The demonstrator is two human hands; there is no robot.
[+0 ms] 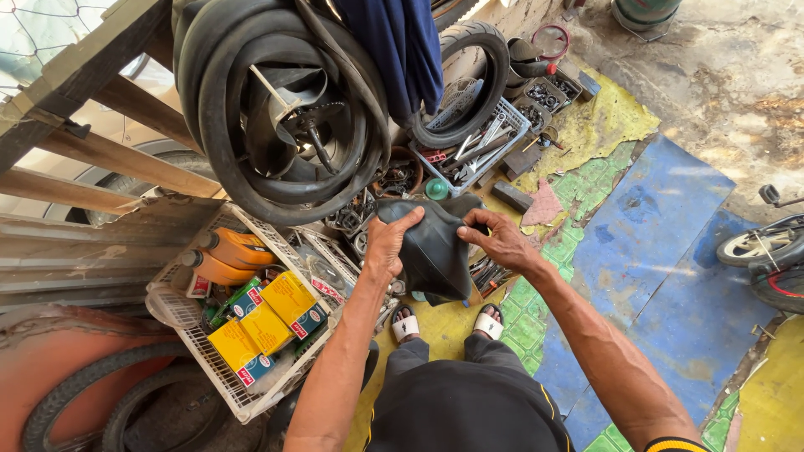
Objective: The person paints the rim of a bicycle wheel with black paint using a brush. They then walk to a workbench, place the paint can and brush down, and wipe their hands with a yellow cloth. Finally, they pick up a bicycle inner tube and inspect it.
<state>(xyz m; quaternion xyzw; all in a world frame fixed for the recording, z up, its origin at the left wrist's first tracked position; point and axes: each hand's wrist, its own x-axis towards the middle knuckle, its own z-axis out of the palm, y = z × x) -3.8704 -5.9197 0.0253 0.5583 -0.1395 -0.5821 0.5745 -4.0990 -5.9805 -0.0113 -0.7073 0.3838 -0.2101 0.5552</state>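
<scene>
A folded black inner tube (pixel 434 251) is held up above the person's sandalled feet (pixel 405 325), over the painted floor (pixel 653 251). The left hand (pixel 389 243) pinches its upper left edge; the right hand (pixel 501 243) grips its right edge. A white basket (pixel 219 381) of yellow boxes (pixel 266 326) sits just left.

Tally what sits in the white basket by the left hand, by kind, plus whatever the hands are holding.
Yellow boxes: 3
Green box: 1
Orange bottles: 2
Folded black inner tube, held by left hand and right hand: 1
Total: 7
</scene>
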